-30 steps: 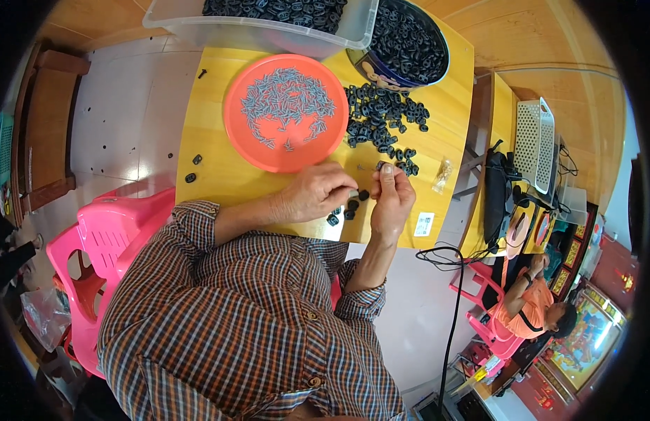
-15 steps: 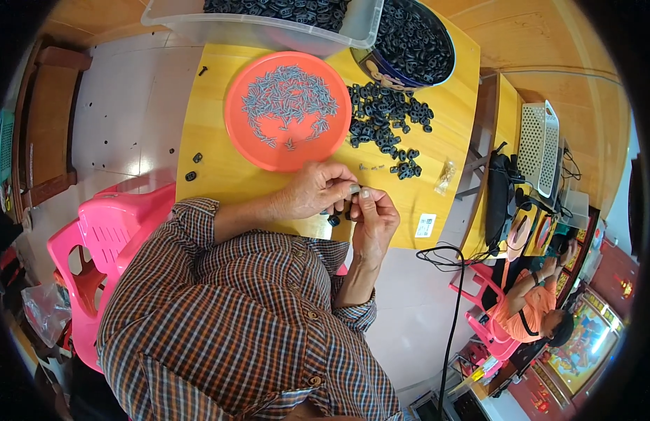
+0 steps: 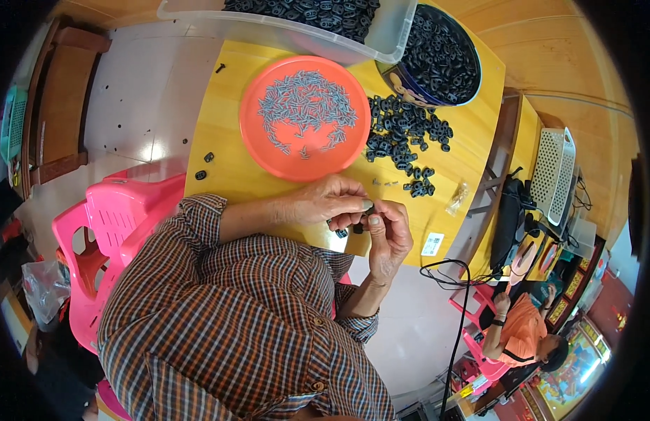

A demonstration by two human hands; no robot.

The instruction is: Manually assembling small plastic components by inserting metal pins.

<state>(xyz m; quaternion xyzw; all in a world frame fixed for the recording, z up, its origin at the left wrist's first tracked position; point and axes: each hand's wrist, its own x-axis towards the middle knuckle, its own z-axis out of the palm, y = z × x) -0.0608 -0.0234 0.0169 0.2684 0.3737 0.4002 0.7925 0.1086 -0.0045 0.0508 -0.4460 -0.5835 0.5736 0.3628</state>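
On a yellow surface (image 3: 223,133) a ton of small stuff is spread out, so biggest first. At the far edge a clear plastic bin (image 3: 283,42) is parked, loaded with black pieces. An orange-red plate (image 3: 276,163) is set in front of it, with grey screws (image 3: 307,98) scattered over the middle. Right of the bin, a dark round tub (image 3: 410,85) is filled with similar black bits, and a loose heap (image 3: 402,126) is spilled out just right of the plate.

Near the close edge, the left hand (image 3: 332,200) and right hand (image 3: 389,242) are held together, thumbs and fingers pinched, and one small black piece (image 3: 370,209) is gripped between both sets of fingertips. It's met from the left by one and from the lower right by the other, so neither is really nearer. Its long axis can't be made out, too much is covered by fingers; whether a screw is in it can't be told either.

A few spare pieces (image 3: 341,233) are left lying below the hands. Tiniest of all, some loose screws (image 3: 386,184) are strung out left to right just beyond the fingertips, a bit closer to the right hand.
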